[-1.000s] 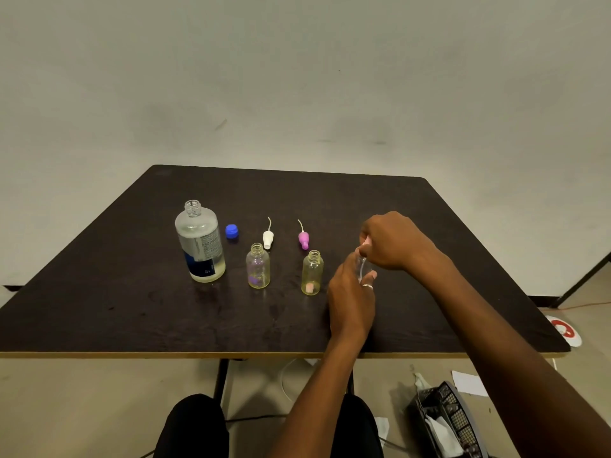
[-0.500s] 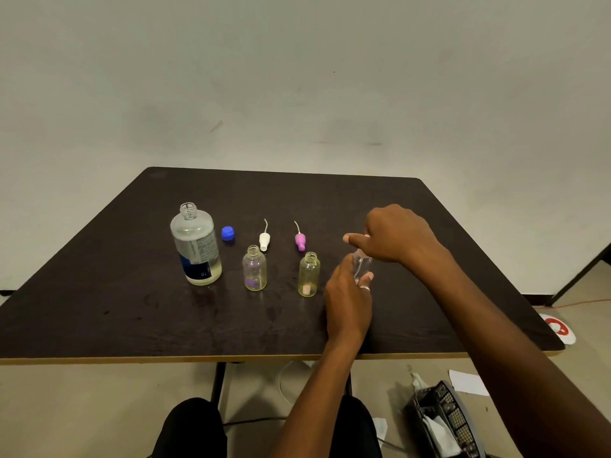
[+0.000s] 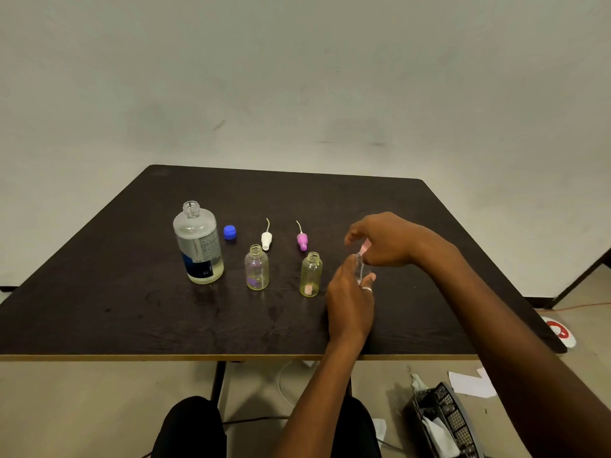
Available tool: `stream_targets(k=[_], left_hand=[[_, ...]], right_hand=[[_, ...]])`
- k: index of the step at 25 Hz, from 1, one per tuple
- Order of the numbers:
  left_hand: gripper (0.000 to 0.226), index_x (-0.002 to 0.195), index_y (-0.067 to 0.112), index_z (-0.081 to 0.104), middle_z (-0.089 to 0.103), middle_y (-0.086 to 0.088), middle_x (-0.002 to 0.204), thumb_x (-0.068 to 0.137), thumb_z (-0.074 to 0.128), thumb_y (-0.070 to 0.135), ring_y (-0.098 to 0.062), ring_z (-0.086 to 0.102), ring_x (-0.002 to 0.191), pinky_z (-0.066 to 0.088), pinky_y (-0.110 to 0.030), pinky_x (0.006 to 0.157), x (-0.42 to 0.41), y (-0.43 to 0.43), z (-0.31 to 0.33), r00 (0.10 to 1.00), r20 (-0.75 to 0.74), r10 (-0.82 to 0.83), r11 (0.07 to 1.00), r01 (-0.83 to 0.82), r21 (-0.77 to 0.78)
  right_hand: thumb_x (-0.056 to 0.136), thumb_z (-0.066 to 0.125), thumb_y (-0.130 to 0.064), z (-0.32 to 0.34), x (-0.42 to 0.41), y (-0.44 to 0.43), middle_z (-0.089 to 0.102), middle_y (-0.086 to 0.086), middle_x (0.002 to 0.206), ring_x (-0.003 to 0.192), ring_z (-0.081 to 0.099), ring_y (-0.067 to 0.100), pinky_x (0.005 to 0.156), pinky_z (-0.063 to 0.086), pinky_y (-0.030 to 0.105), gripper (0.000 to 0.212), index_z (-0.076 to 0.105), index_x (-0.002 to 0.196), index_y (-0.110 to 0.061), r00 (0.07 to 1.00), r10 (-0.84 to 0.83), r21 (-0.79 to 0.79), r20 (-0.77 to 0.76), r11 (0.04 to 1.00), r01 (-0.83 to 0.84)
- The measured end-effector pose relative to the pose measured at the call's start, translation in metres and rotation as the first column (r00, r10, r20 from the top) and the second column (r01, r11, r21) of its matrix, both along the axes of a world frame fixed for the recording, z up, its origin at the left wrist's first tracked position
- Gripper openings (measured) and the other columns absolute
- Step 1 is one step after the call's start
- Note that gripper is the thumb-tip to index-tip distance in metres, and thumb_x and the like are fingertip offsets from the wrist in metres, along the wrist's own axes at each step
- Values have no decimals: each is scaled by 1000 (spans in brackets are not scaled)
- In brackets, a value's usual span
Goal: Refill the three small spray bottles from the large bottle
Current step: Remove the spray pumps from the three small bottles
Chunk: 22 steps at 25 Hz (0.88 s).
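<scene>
Dark surface, and off it comes: fingers of the right hand now pinch the pink sprayer head up off the third bottle the left hand grips; pouring looks next.

The counter is dark wood grain, matt, with a pale edge. The large bottle, left small bottle and right small bottle look clear and glossy. The blue cap, white spray top and pink spray top are smooth plastic.
</scene>
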<state>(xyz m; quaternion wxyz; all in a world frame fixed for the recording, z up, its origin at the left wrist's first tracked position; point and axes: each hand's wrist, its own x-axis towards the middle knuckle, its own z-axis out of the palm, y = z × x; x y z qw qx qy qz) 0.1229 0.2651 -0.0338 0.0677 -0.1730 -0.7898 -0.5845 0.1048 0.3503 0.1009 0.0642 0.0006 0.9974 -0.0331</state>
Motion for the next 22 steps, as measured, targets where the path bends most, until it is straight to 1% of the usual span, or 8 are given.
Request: stream_targets(k=[2,5,7,10,13,16,19,22], left_hand=[[31,124,18,62,68,3,118,94,66,13,-8,62,108,52,-25,91,0,0,0,1000,-5,-4,1000,4,26],[31,123,18,62,68,3,117,93,66,12,-9,63,106,53,-28,90,1,0,-2,1000,-4,-18,999,19,49],[32,125,18,62,68,2,118,93,66,11,-10,64,107,53,-28,91,0,0,-1,1000,-4,-15,998,16,54],[35,128,18,61,67,1,123,94,66,12,-11,62,113,52,-26,93,-1,1,-1,1000,0,-8,1000,8,23],[36,129,18,61,67,0,125,94,66,13,-12,62,114,52,-26,94,-1,1,-3,1000,7,-8,1000,8,17],[36,129,18,60,66,0,126,94,66,12,-11,62,116,49,-19,92,-1,1,-2,1000,20,-8,999,7,34],[33,125,17,62,67,1,123,93,67,10,-11,63,113,51,-21,92,1,1,-2,1000,19,-14,998,13,65],[34,125,18,63,68,1,122,93,66,9,-10,63,111,53,-27,94,1,0,-2,999,32,-21,996,19,85]], right_hand=[[89,62,-37,-2,0,-2,68,0,93,82,64,16,79,55,33,23,67,91,-15,991,-95,96,-89,990,104],[88,57,-53,-5,1,-5,56,2,60,55,55,15,62,54,32,48,52,60,-14,957,-196,187,-216,953,237],[89,60,-46,-5,1,-5,59,2,63,57,58,14,63,55,31,40,56,64,-15,965,-177,198,-194,956,215],[85,62,-20,-1,-1,-1,67,4,82,74,64,18,75,58,34,7,66,83,-15,994,-97,85,-51,991,101],[80,62,-4,2,-1,0,67,0,94,89,63,17,82,55,31,19,68,92,-17,999,-19,-3,34,1000,19],[84,67,-17,-2,-3,3,64,-5,108,100,61,16,88,52,32,27,65,111,-20,1000,-7,43,10,999,6],[89,59,-48,-5,-2,1,65,0,77,70,62,15,74,56,34,35,65,81,-14,982,-142,158,-122,974,160],[89,56,-51,-9,-3,-1,54,2,58,53,54,14,62,55,32,48,51,59,-15,962,-190,195,-194,954,227]])
